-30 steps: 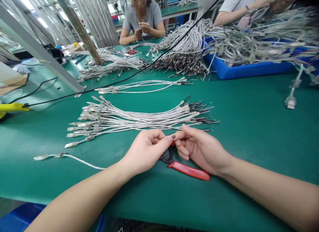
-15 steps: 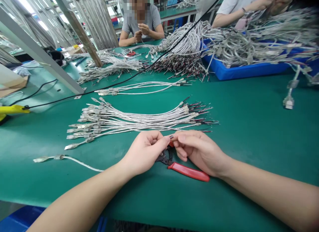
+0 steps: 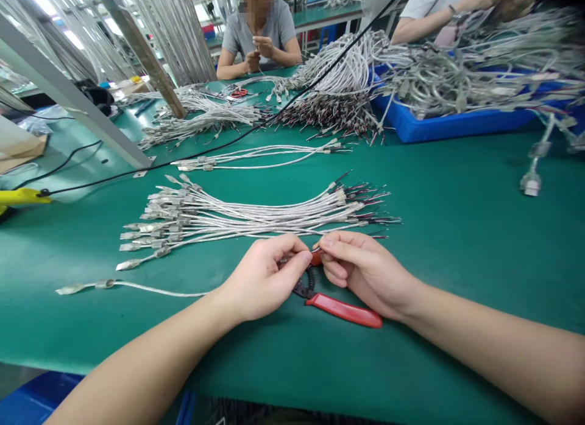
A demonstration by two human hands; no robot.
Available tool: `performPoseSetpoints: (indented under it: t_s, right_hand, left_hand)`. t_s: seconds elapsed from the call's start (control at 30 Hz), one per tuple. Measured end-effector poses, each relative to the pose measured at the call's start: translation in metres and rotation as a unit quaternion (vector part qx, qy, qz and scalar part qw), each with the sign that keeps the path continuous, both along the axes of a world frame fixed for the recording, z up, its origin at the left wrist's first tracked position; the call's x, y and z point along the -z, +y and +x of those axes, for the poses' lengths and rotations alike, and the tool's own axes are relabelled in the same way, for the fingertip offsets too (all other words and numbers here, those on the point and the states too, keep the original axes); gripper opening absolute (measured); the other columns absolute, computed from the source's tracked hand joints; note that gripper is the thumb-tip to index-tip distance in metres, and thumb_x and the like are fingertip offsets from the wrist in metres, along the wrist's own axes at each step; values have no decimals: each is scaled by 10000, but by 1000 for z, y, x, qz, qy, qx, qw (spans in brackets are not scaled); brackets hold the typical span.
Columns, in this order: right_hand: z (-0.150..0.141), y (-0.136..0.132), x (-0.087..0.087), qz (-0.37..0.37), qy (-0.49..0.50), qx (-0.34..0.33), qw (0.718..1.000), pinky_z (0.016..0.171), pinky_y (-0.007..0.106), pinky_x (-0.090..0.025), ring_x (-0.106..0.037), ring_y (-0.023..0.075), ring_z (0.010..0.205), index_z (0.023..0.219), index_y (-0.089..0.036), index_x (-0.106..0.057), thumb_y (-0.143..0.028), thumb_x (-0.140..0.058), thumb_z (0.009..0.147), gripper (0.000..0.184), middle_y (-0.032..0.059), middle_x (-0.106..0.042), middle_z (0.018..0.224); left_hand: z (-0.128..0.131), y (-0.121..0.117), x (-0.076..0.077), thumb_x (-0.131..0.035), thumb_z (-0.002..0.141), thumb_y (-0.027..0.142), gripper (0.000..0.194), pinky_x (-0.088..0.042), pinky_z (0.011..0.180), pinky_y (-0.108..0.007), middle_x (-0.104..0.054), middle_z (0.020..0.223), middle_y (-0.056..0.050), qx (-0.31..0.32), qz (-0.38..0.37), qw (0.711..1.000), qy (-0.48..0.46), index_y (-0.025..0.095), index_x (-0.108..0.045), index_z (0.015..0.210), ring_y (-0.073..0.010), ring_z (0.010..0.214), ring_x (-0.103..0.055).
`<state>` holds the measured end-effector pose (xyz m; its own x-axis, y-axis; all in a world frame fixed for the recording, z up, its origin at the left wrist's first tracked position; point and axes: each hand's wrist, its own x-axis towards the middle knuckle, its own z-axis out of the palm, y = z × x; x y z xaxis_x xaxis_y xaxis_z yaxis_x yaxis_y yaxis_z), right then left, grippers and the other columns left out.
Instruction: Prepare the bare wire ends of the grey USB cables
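Note:
My left hand [image 3: 274, 276] is closed in a pinch on a white cable [image 3: 155, 289]. The cable's connector end lies on the green table at the left, and part of its length is hidden behind my forearm. Between my two hands a short bit of thin dark wire shows at the cable's other end. The thumb and fingertips of my right hand [image 3: 361, 263] pinch that wire end. Under both hands lies a wire stripper [image 3: 345, 309] with red handles, its head partly covered by my left hand. Just beyond is a bundle of white cables [image 3: 265, 215] with stripped, dark wire ends at the right.
A few white cables [image 3: 260, 157] lie behind the bundle. Farther back are a big cable heap [image 3: 338, 78] and a blue bin [image 3: 439, 128] full of cables. A black cord [image 3: 201, 151] crosses the table past a metal post [image 3: 82, 102]. Two people sit opposite.
My right fingertips have closed in on the wire end. The loose part of the cable at the left lies straighter and a little higher in view. The wire stripper stays under my hands.

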<state>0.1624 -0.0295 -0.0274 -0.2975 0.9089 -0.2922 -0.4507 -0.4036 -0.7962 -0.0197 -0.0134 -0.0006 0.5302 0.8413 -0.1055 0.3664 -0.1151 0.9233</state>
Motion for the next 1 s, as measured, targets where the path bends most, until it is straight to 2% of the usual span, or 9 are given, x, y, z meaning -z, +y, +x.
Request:
performPoseSetpoints:
  t_s: [0.13, 0.27, 0.4, 0.5, 0.63, 0.8, 0.9, 1.0]
  right_hand:
    - [1, 1, 2, -1, 0, -13, 1000, 448, 226, -309, -393, 88, 443, 669, -157, -626, -340, -801, 725, 259, -36, -483, 481]
    - [1, 3, 1, 5, 12, -34, 999, 445, 228, -339, -411, 88, 444, 641, -147, -643, -362, -769, 769, 280, -21, -504, 503]
    - [2, 4, 1, 2, 41, -36, 998, 459, 242, -404, -465, 106, 484, 754, -134, -732, -458, -705, 812, 331, 17, -573, 601]
    - [3, 5, 1, -15, 58, -41, 997, 467, 242, -425, -484, 113, 505, 769, -127, -757, -505, -686, 809, 387, 37, -597, 626]
    - [3, 4, 1, -5, 49, -41, 998, 466, 246, -421, -483, 113, 503, 766, -128, -753, -497, -694, 799, 375, 38, -596, 631]
    - [1, 0, 6, 58, -43, -41, 997, 461, 225, -357, -420, 90, 461, 706, -145, -676, -365, -758, 788, 249, -23, -513, 504]
    - [0, -2, 11, 91, -85, -27, 992, 468, 222, -350, -411, 89, 460, 756, -151, -680, -369, -716, 840, 237, -33, -498, 478]
    - [-1, -2, 10, 94, -71, -12, 993, 467, 222, -361, -426, 91, 460, 832, -169, -693, -378, -704, 851, 211, -35, -513, 506]
  left_hand:
    - [5, 0, 0, -520, 908, 341, 231, -327, 566, -208, -516, 680, 12, -26, -61, 998, -22, 157, -585, 785, -97, 615, -413]
    - [6, 0, 3, -546, 887, 436, 346, -297, 533, -212, -459, 611, 28, -32, -70, 997, -12, 158, -534, 680, -90, 566, -372]
    - [3, 1, 3, -551, 876, 494, 401, -221, 479, -217, -392, 561, 48, -41, -102, 994, -14, 160, -513, 658, -77, 515, -302]
    - [2, 2, 3, -558, 872, 490, 400, -214, 475, -222, -399, 550, 48, -37, -123, 992, -20, 158, -511, 654, -74, 507, -298]
    - [1, 3, 3, -559, 873, 491, 423, -214, 484, -230, -389, 554, 44, -35, -118, 992, -17, 160, -480, 621, -74, 514, -295]
    - [1, 2, 3, -566, 876, 458, 398, -224, 493, -229, -369, 556, 48, -29, -103, 994, -7, 153, -507, 628, -76, 529, -296]
    - [2, 0, 5, -543, 898, 428, 366, -277, 525, -224, -439, 601, 29, -25, -74, 997, -3, 146, -548, 664, -87, 573, -360]
    - [3, -3, 5, -528, 914, 400, 284, -315, 531, -219, -492, 611, 30, -35, -63, 997, -15, 157, -591, 782, -88, 561, -404]
